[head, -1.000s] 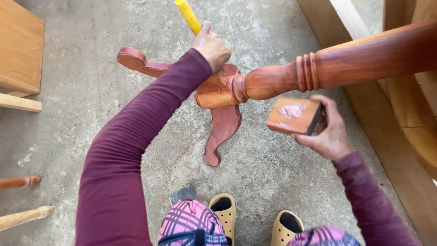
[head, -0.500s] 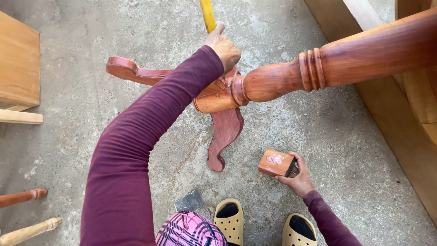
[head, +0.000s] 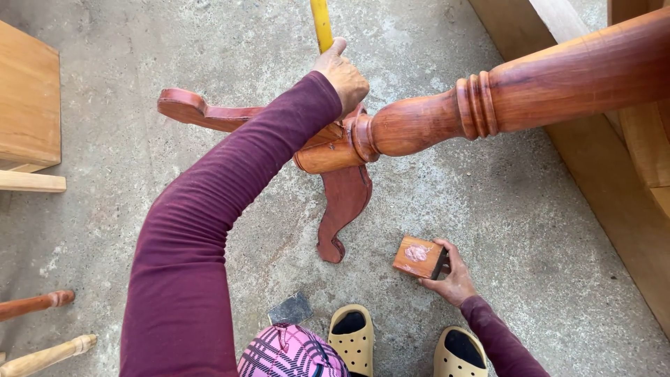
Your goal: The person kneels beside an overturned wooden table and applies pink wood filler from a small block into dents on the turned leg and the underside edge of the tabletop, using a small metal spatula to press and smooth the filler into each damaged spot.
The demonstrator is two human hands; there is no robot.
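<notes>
A turned red-brown wooden pedestal [head: 530,98] lies on its side, its curved feet [head: 342,209] spread over the concrete floor. My left hand [head: 343,73] reaches across the base and grips a yellow stick [head: 321,24] that runs up out of view. Low by the floor, my right hand [head: 452,276] holds a small wooden block [head: 417,257] smeared with pinkish paste on top; the block rests on or just above the concrete. A small dark scraper blade [head: 292,308] lies on the floor near my knee.
Pale wooden furniture [head: 28,105] stands at the left edge, with two turned legs [head: 38,304] low on the left. A wooden frame [head: 628,181] runs along the right side. My yellow clogs [head: 352,338] are at the bottom.
My right hand has brought the block down from beside the pedestal to the floor. My left hand stays on the yellow stick, and the view has shifted slightly.
</notes>
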